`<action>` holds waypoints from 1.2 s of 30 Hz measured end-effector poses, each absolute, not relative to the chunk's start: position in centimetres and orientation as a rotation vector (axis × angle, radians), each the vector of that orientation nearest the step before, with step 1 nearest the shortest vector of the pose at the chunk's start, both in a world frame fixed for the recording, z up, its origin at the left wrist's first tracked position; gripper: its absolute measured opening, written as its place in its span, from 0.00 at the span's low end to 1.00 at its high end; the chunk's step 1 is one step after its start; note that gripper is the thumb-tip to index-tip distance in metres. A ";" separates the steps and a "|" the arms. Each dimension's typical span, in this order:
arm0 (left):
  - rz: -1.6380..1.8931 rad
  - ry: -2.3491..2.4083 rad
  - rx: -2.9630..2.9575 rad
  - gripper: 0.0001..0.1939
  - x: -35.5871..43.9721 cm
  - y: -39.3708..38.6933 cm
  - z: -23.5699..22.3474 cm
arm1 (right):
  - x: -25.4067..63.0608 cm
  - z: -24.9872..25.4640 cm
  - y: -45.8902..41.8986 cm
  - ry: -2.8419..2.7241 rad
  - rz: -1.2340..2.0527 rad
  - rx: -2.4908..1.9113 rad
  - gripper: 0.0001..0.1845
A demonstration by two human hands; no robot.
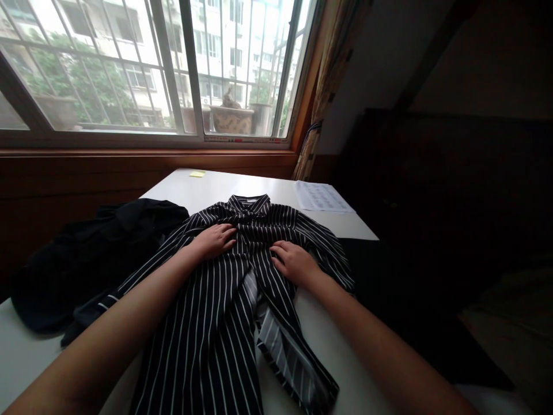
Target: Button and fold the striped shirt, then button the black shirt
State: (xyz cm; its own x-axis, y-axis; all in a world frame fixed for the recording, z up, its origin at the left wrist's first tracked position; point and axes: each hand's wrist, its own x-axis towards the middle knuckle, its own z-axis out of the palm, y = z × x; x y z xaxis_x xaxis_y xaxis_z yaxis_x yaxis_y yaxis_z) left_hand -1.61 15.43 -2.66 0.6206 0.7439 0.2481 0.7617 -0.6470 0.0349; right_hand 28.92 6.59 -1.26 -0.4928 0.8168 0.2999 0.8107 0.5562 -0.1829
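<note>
A black shirt with white stripes (211, 305) lies spread on the white table, its collar toward the window. My left hand (215, 240) rests on the left side of its chest, fingers stretched out over the cloth. On the other side of the front, my right hand (294, 261) touches the fabric with fingers apart and slightly bent. The lower right front panel is folded back, showing its greyish inner side. Creases run across the chest between and above my hands. The right sleeve bends outward over the table's edge.
Dark clothes (108, 248) lie heaped on the left of the white table (164, 185). Printed sheets (324, 197) lie at the far right corner, and a yellow sticky note (197, 173) near the back edge. Behind stands a barred window, with a curtain (322, 98) beside it.
</note>
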 end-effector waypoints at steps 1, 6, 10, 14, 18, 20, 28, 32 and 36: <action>-0.394 -1.272 -2.749 0.23 -1.4 15.0 -2.2 | 28.7 -0.7 5.9 -2.437 0.025 -1.327 0.14; -0.560 -1.235 -2.697 0.13 -0.1 9.4 0.7 | 27.7 1.6 0.0 -2.368 0.188 -1.304 0.06; -0.639 -1.008 -2.999 0.08 0.7 1.2 2.4 | 27.6 1.9 -4.5 -2.417 0.381 -1.405 0.11; -0.278 -0.891 -3.255 0.26 1.0 -6.2 1.9 | 28.7 1.3 -6.9 -2.405 0.591 -1.562 0.11; -0.124 -0.945 -3.187 0.36 0.8 -9.4 -0.3 | 30.6 2.4 -7.9 -2.332 0.811 -1.574 0.03; -0.142 -1.043 -3.171 0.26 0.5 -9.8 -1.4 | 31.8 3.7 -8.3 -2.270 0.852 -1.578 0.03; -0.691 -1.157 -3.299 0.10 0.1 -9.7 0.4 | 35.0 9.1 -9.0 -2.057 0.557 -1.609 0.07; -1.366 -1.294 -3.310 0.06 -0.5 -10.0 4.3 | 35.8 11.4 -9.6 -1.974 0.306 -1.552 0.06; -1.915 -1.556 -3.081 0.04 -1.2 -10.5 5.5 | 36.3 13.0 -10.4 -1.941 0.109 -1.448 0.08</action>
State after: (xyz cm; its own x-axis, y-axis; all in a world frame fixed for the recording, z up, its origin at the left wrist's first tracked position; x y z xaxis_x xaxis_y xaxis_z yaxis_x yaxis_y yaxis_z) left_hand -1.21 -10.49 5.46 0.3388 0.8707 0.3564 0.1709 -0.4295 0.8868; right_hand 36.31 -10.44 13.05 -0.1282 0.8683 0.4792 0.8090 0.3711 -0.4558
